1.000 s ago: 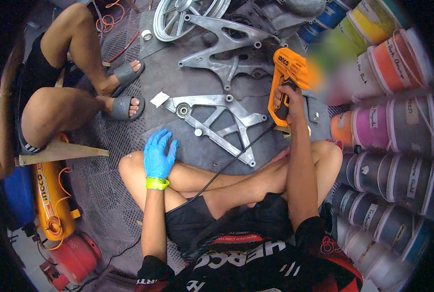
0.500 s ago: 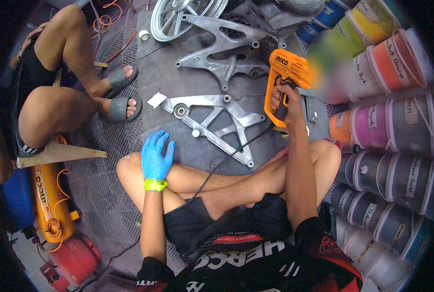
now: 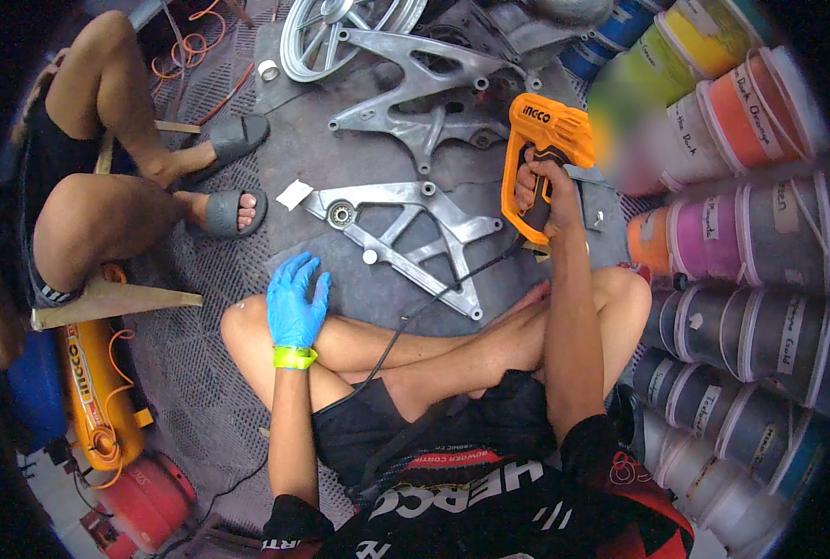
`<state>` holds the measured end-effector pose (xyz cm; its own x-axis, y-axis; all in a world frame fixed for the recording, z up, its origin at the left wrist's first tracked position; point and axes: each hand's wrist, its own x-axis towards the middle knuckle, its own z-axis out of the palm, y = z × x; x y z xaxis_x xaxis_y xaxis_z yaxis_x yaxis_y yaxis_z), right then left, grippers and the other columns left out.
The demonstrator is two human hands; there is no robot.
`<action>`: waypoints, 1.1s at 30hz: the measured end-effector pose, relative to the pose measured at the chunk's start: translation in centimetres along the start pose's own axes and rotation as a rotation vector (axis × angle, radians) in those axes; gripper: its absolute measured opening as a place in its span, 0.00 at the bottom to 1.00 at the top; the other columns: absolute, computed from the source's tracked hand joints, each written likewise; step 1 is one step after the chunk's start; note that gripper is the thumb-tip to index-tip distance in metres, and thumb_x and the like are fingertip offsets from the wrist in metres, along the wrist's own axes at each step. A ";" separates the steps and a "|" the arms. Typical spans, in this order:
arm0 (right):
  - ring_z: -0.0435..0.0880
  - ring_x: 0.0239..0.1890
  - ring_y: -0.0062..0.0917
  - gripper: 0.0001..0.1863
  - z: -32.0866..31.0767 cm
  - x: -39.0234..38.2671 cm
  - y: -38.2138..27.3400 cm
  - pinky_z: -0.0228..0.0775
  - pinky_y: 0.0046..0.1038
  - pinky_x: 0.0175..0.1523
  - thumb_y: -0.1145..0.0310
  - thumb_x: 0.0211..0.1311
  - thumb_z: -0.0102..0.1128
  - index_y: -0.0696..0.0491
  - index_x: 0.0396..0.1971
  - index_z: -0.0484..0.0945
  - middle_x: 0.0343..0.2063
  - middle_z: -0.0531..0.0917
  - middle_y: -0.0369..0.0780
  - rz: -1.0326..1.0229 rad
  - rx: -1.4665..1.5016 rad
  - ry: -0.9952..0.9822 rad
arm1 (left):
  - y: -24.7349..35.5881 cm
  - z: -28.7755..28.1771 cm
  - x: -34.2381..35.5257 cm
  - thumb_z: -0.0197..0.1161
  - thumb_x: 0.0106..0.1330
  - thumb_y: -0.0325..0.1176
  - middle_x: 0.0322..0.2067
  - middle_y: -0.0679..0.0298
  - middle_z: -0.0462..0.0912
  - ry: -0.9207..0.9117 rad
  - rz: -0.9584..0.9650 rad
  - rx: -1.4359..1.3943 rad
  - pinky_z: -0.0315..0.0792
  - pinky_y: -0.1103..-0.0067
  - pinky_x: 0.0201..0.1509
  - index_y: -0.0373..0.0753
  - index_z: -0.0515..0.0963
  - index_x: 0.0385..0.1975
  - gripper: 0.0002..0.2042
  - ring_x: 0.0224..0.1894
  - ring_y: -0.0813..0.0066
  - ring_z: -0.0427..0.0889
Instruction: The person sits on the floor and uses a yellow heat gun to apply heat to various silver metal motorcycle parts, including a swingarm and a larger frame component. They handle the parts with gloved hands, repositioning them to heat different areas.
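My right hand (image 3: 547, 196), bare, is wrapped round the loop handle of an orange corded heat gun (image 3: 545, 126). It is held up over the right side of the mat, and its front end is lost in a blur. In a blue glove with a yellow-green band at the wrist, my left hand (image 3: 297, 300) rests by my left knee, fingers stretched out and holding nothing. Between my hands, a bare-metal swingarm (image 3: 406, 238) lies flat on the grey mat (image 3: 294, 149). A bearing (image 3: 341, 215) shows at its left end, with a white plug (image 3: 370, 256) below it.
Farther off lie a second metal frame (image 3: 396, 65) and a silver wheel (image 3: 331, 42). Labelled tubs (image 3: 713, 238) are stacked along the right. At left, a person's sandalled foot (image 3: 233, 214) is near the mat, with a red tank (image 3: 149, 498) below. A black cord (image 3: 404, 321) crosses my legs.
The view has shifted slightly. The other person's farther foot has turned in its sandal; my hands keep nearly the same pose, the right one still gripping the heat gun.
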<state>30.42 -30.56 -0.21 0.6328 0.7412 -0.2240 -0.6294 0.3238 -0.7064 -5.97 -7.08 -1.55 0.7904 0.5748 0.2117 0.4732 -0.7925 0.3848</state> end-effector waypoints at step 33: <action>0.72 0.16 0.20 0.09 0.6 0.2 -0.1 0.67 0.25 0.22 0.66 0.65 0.56 0.50 0.41 0.70 0.20 0.73 0.34 -0.051 -0.217 0.108 | -0.2 0.3 0.0 0.68 0.63 0.37 0.52 0.54 0.83 0.012 -0.004 0.023 0.72 0.63 0.62 0.36 0.83 0.46 0.15 0.55 0.51 0.79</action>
<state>30.32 -30.05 0.19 0.7132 0.6560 -0.2468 -0.4911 0.2164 -0.8438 -5.90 -6.97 -1.88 0.7838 0.5803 0.2212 0.4854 -0.7947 0.3646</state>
